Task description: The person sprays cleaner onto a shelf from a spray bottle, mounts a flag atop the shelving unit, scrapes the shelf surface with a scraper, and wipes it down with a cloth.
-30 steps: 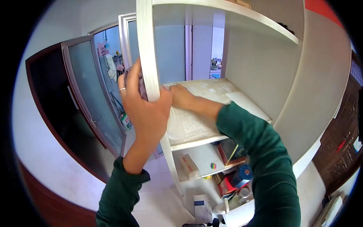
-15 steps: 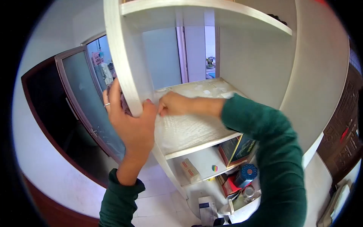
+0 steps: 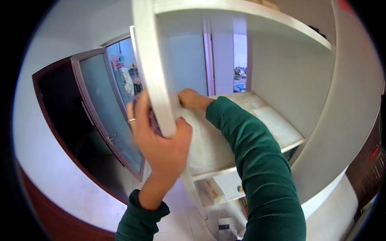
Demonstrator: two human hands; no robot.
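My left hand (image 3: pixel 163 138) wraps round the front edge of the white shelf unit's left side panel (image 3: pixel 155 76), thumb inside and fingers outside. A dark purplish cloth (image 3: pixel 155 120) is bunched under those fingers, against the panel's outer face. Deep in the compartment, my right hand (image 3: pixel 191 98) is closed beside the panel's inner face, above the shelf board (image 3: pixel 209 140). Its fingertips are blurred and partly turned away, so what they hold, if anything, cannot be made out. The shelf board has a whitish, patchy surface.
Above is another shelf board (image 3: pixel 241 10). A small box (image 3: pixel 214 190) and a round colourful item (image 3: pixel 240 188) sit on the shelf below, with a white box (image 3: pixel 228 229) lower down. A frosted glass door (image 3: pixel 106 104) stands ajar to the left.
My right hand has moved farther back along the panel's inner face, its forearm now reaching deeper. The left hand keeps its hold. The view has shifted, moving the unit rightward.
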